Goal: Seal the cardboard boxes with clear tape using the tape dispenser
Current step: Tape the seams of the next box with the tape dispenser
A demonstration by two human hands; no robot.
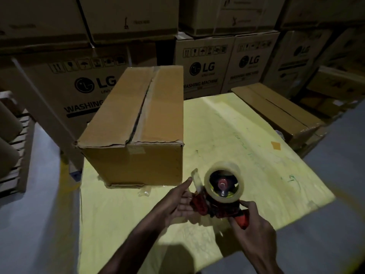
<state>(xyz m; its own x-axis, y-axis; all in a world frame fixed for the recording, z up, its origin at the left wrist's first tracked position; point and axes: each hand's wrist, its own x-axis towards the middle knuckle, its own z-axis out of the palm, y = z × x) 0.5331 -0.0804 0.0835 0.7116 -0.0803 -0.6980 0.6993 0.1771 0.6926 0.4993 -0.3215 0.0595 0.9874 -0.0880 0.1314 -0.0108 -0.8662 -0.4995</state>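
Observation:
A long brown cardboard box (136,123) lies on the yellow table (227,139), its top flaps closed with a dark seam running along the middle. In front of it I hold a red tape dispenser (215,206) with a roll of clear tape (224,183). My right hand (254,228) grips the dispenser's red handle. My left hand (177,202) lies flat against the dispenser's front end with its fingers straight, and a loose end of tape (195,177) sticks up by the thumb. A second, lower cardboard box (276,111) sits at the table's far right corner.
Tall stacks of large printed washing-machine cartons (205,64) wall in the back and left. A stack of flat cardboard (13,151) stands at the left. A grey floor (35,224) surrounds the table. A scrap of brown tape (276,145) lies on the table at right.

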